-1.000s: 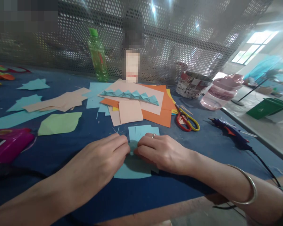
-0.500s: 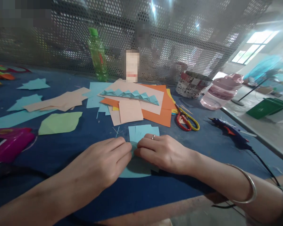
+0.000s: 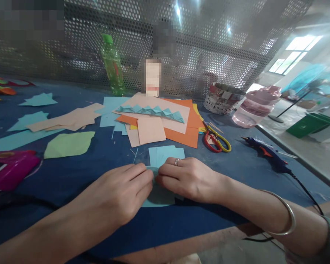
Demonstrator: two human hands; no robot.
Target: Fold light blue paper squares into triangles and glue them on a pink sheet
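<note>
My left hand and my right hand meet at the front of the blue table, fingers curled and pressed together on a light-blue sheet of paper. The fingertips almost touch, and they cover the middle of the sheet. A curved edge of it shows between and in front of the hands. Just beyond lie small stacked light-blue paper pieces. Farther back, a folded strip of blue paper triangles rests on pale pink paper.
Scissors with red and yellow handles lie to the right, near a dark blue glue gun. A magenta glue gun is at left. Behind stand a green bottle, a paper-covered pot and a pink water bottle.
Both hands stay almost in place on the blue paper, with only a small shift of the fingers. The whole view has moved slightly.
</note>
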